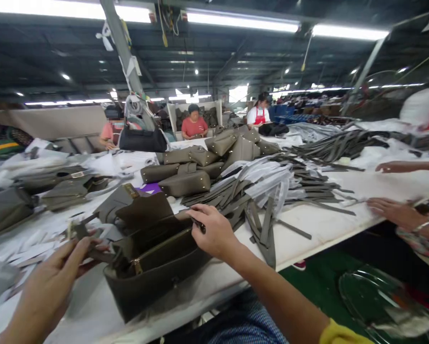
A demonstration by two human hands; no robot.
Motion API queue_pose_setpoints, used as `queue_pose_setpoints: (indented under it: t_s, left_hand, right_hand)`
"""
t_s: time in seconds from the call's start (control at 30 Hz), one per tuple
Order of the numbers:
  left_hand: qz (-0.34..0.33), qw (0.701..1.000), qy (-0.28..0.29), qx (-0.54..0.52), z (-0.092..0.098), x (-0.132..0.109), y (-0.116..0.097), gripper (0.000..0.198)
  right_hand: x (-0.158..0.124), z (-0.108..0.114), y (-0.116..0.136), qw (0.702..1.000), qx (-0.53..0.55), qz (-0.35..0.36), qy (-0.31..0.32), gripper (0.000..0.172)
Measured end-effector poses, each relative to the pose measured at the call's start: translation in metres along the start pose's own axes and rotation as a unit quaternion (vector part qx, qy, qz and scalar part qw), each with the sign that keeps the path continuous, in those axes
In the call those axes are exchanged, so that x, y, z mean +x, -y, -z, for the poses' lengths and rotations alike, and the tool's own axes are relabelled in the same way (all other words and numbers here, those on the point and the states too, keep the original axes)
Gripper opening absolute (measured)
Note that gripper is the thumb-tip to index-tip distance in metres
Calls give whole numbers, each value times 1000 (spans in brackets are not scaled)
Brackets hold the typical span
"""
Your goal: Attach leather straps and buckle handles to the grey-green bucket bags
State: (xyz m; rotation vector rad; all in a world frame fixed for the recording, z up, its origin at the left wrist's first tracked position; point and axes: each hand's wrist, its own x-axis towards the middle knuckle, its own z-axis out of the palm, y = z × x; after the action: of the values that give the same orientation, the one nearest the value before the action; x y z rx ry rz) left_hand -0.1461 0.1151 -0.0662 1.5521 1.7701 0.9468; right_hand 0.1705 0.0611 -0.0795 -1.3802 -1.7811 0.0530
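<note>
Left hand pinches a strap tab on the olive bag between both hands; right hand grips its rim; strap fitting seems underway, needing steadiness.

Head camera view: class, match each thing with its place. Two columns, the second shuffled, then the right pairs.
1. open olive-green leather handbag
2. black handbag
3. heap of flat grey-green leather straps
4. left hand

A. far across the white table, by a slanted metal post
B. pinching a strap end left of the open bag
C. at the near table edge, right hand on its rim
D. spread right of the open bag

Pairs: 1-C, 2-A, 3-D, 4-B
</note>
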Motion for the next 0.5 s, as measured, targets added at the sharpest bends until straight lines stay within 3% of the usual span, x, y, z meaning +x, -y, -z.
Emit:
queue_pose_setpoints:
  t_s: [0.07,0.1,0.17,0.23,0.3,0.4,0.43,0.5]
  left_hand:
    - [67,993,-14,-96,6,-5,16,35]
    - [96,992,3,-81,10,-7,22,39]
    - [141,981,101,87,21,-8,27,48]
    - [101,943,136,287,33,-5,21,52]
    - [3,923,57,381,40,3,7,49]
    - [-131,946,-79,285,29,23,-23,46]
    - [-159,962,-73,211,20,30,-33,49]
    - [-143,989,0,26,0,44,-50,59]
  right_hand:
    - [1,0,0,1000,26,18,-4,31]
    - [1,0,2,999,41,23,-8,28]
    - [-1,1,5,998,62,25,-16,28]
    - [-5,2,8,997,70,21,-17,28]
    - [-9,4,11,997,70,15,-17,28]
    - [-15,6,12,997,74,10,-16,28]
    - [-16,6,12,997,75,10,-16,27]
    - [-17,6,10,997,74,8,-16,27]
